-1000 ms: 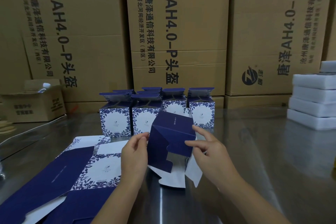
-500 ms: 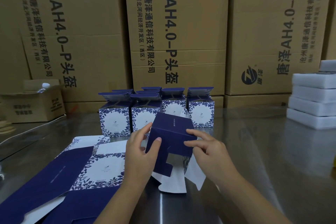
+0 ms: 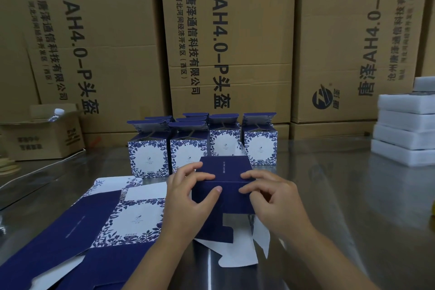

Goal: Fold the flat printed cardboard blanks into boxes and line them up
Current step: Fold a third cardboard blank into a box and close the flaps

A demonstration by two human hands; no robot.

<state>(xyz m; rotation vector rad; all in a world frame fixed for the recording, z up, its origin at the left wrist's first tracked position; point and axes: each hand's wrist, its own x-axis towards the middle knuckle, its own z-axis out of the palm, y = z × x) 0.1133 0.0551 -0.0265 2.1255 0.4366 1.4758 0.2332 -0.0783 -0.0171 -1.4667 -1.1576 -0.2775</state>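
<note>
— What is seen nearest?
— On the steel table (image 3: 329, 195), at the left, flat blanks (image 3: 94, 216) are laid.
— And the half-folded box (image 3: 223, 168)?
— It is gripped by the left hand (image 3: 186, 198) and right hand (image 3: 275, 198), fingers curled on its top edge. Behind it, finished boxes (image 3: 260, 148) are lined up.

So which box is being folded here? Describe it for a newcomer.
On the steel table, before the brown cartons, stands a cluster of floral boxes. Just nearer, the half-folded box is held between the left hand and right hand. Unlike its neighbours it shows plain navy panels, with flaps hanging loose.
</note>
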